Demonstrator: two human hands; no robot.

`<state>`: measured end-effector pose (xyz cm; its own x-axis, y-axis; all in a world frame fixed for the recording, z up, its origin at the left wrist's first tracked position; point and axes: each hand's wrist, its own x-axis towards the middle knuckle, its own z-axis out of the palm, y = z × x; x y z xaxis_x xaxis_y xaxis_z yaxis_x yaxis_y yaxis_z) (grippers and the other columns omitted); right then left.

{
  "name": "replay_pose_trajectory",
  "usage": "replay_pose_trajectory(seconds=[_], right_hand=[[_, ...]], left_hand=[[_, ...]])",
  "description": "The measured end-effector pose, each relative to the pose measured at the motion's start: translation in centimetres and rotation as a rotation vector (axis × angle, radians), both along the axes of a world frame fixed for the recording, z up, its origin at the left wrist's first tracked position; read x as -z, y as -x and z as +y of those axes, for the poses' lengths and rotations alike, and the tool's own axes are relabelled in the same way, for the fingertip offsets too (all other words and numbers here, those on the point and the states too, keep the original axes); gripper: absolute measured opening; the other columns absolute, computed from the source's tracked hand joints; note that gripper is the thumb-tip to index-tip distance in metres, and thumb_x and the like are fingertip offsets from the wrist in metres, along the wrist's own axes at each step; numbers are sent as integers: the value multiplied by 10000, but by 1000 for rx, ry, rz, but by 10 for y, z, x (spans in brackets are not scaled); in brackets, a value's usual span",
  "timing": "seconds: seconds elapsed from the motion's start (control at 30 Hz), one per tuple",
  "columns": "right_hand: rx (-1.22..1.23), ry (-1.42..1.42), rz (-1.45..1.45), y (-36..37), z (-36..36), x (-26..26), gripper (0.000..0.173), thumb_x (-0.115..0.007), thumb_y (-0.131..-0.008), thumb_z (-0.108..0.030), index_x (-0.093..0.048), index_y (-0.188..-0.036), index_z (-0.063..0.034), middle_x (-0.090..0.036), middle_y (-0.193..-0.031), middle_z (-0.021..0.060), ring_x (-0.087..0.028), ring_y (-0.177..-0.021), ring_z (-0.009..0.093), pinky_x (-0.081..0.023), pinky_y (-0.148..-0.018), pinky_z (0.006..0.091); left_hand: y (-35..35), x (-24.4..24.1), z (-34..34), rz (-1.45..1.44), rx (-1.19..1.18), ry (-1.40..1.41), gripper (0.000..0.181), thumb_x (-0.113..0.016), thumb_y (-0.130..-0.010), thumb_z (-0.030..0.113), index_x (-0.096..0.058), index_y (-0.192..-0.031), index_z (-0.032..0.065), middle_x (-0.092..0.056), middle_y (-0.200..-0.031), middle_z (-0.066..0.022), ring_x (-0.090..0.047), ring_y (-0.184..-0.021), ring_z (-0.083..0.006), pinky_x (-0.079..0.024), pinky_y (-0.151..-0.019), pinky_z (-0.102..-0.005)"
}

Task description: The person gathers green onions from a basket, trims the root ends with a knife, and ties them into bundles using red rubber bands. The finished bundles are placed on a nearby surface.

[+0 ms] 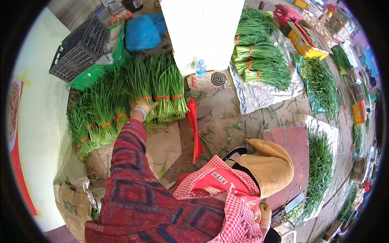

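My left hand [145,107], in a pale glove, is wrapped over a bundle of garlic chives [139,79] near its red band. Its thumb points right and the other fingers are partly hidden. More banded chive bundles [104,114] stand close together on both sides, cut ends facing me. Low at the right, beside my checked apron [243,217], is my right hand [265,215], also gloved. Its fingers are bent, and I cannot tell whether they hold anything. A broad-bladed knife [294,203] lies to the right of it on a reddish board [287,152].
Red tie strips [194,130] lie on the floor. A water bottle [201,70] and a mosquito coil [218,78] sit by the white pillar [203,33]. Black [82,45] and green crates [91,77] stand back left. Loose greens [319,173] and stacked bundles [264,63] occupy the right.
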<state>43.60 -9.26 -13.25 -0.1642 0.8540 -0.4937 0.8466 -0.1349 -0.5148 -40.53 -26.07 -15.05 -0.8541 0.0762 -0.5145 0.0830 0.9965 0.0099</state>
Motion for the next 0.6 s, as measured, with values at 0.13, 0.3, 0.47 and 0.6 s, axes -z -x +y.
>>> replay_pose_trajectory(seconds=[0.13, 0.3, 0.47, 0.6], right_hand=[[52, 44, -25, -1, -7, 10, 410, -626, -870, -198, -610, -1208, 33, -700, -907, 204, -676, -804, 272, -526, -749, 375], [37, 136, 6, 5, -2, 9, 406, -617, -875, -168, -599, -1230, 27, -709, -923, 198, -686, -840, 239, -529, -752, 353], [-20, 62, -160, 77, 9, -82, 418, -606, -881, -154, -580, -1257, 25, -694, -864, 164, -638, -728, 204, -516, -693, 335], [94, -157, -7, 38, 0, -98, 408, -591, -902, -110, -556, -1284, 30, -692, -947, 153, -645, -845, 190, -513, -774, 316]], left_hand=[[-6, -3, -19, 63, 20, -90, 1226, -797, -695, 504, -80, -1490, -94, -191, -1552, -277, -300, -1413, -375, -340, -1131, -374], [8, -5, -50, 269, -109, -399, 697, -638, -874, 373, -426, -1389, -48, -480, -1394, -261, -475, -1288, -383, -391, -1080, -374], [14, -14, -55, 798, -166, -678, 471, -573, -912, 205, -510, -1338, 13, -519, -1367, -214, -515, -1232, -382, -421, -1037, -395], [-16, -54, 16, 917, 164, -924, 458, -576, -906, 121, -501, -1343, 7, -533, -1340, -213, -523, -1212, -364, -412, -1046, -409]])
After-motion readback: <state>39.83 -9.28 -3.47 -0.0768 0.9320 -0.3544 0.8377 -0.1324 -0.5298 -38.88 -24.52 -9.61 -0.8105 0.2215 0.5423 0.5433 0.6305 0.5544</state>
